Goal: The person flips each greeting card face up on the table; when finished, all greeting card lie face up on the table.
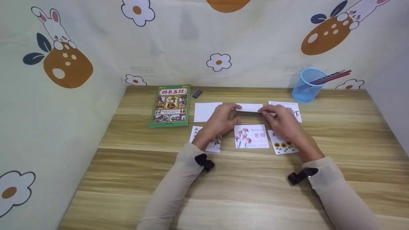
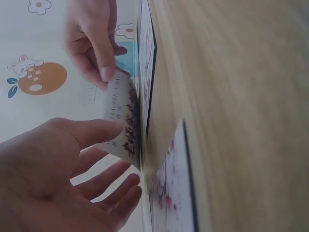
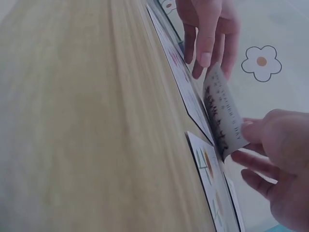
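Between both hands a white greeting card (image 1: 249, 107) is tilted up off the table in the back row of cards. Dark red handwriting-style characters and the printed words "Teacher's Day" show on the card's face (image 3: 223, 113). My left hand (image 1: 220, 118) pinches its left end, thumb on the face and the other fingers spread behind and below. At the opposite end my right hand (image 1: 284, 121) pinches the edge between thumb and fingers. Just in front lies a card with pink flowers (image 1: 251, 136). The right hand partly covers a card with black lettering (image 1: 296, 116).
Left of the held card lies a plain white card (image 1: 206, 111). A blossom-branch card (image 1: 214, 146) and a sunflower card (image 1: 282, 146) lie partly under the forearms. Farther out are a green-bordered book (image 1: 171, 106), a dark eraser-like block (image 1: 197, 93) and a blue cup (image 1: 306, 88) with pencils.
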The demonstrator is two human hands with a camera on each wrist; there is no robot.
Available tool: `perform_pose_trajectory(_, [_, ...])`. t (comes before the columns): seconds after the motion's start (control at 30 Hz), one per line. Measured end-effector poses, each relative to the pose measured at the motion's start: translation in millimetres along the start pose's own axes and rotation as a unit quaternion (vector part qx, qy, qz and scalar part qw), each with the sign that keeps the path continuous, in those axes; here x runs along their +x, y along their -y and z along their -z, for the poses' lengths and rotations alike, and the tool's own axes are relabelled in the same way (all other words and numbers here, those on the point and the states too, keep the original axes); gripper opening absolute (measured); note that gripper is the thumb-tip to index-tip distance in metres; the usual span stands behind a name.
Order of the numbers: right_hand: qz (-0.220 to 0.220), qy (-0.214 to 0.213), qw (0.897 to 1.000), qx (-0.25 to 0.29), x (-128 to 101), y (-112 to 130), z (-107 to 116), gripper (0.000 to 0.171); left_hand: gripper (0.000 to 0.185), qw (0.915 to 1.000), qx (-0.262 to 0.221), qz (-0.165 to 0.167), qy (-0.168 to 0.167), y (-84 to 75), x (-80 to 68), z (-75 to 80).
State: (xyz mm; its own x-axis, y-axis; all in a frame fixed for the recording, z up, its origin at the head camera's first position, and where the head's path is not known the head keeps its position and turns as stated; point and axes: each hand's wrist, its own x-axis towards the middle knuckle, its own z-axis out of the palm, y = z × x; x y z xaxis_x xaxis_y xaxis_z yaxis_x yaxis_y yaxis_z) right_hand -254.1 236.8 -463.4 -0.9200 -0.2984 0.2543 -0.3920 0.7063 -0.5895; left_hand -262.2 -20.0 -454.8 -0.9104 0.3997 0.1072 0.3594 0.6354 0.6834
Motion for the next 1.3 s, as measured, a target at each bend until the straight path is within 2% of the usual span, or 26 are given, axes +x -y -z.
perform_pose_trajectory(0.2, [0.01, -0.084, 0.995, 0.046, 0.8, 1.6, 4.8, 0.022, 0.031, 0.9972, -0.025, 0.007, -0.071, -0.9, 0.3, 1.4])
perform_pose_trajectory(0.3, [-0.001, -0.104, 0.991, 0.082, 1.1, 3.0, 6.5, 0.025, 0.024, 0.9946, -0.059, 0.01, -0.086, -1.8, 1.6, 2.2])
perform_pose_trajectory(0.4, [-0.017, -0.114, 0.987, 0.109, 1.0, 4.0, 7.0, 0.028, 0.02, 0.9896, -0.115, 0.019, -0.085, -3.4, 1.8, 2.5])
perform_pose_trajectory(0.5, [-0.032, -0.106, 0.985, 0.133, 1.2, 5.7, 6.3, 0.032, 0.021, 0.9821, -0.167, 0.028, -0.082, -3.8, 1.3, 1.9])
perform_pose_trajectory(0.6, [-0.047, -0.095, 0.982, 0.155, 1.3, 7.1, 4.6, 0.039, 0.024, 0.9784, -0.188, 0.026, -0.081, -2.2, 1.2, 0.8])
perform_pose_trajectory(0.67, [-0.049, -0.096, 0.981, 0.159, 1.4, 7.7, 3.9, 0.042, 0.025, 0.9786, -0.191, 0.018, -0.074, -0.7, 1.5, -0.2])
perform_pose_trajectory(0.9, [-0.04, -0.111, 0.986, 0.121, -0.2, 7.5, 4.1, 0.037, 0.019, 0.9821, -0.183, -0.017, -0.039, -1.7, 0.0, -1.2])
perform_pose_trajectory(1.0, [-0.042, -0.11, 0.984, 0.132, -0.3, 7.3, 3.9, 0.044, 0.017, 0.9783, -0.205, -0.01, -0.031, -3.8, -1.5, -0.9])
perform_pose_trajectory(1.13, [-0.056, -0.09, 0.983, 0.151, 0.2, 5.3, 1.8, 0.062, 0.017, 0.9671, -0.252, 0.014, -0.034, -3.4, -1.3, -2.0])
perform_pose_trajectory(1.17, [-0.059, -0.08, 0.984, 0.15, 0.2, 4.5, 0.8, 0.066, 0.017, 0.9667, -0.252, 0.022, -0.04, -3.0, -1.1, -2.4])
perform_pose_trajectory(1.23, [-0.062, -0.062, 0.986, 0.144, 0.2, 3.2, -1.1, 0.069, 0.02, 0.9714, -0.229, 0.032, -0.055, -2.3, -0.4, -2.9])
perform_pose_trajectory(1.3, [-0.062, -0.052, 0.987, 0.139, 0.0, 2.4, -2.6, 0.065, 0.026, 0.9777, -0.194, 0.038, -0.071, -2.2, 0.3, -3.1])
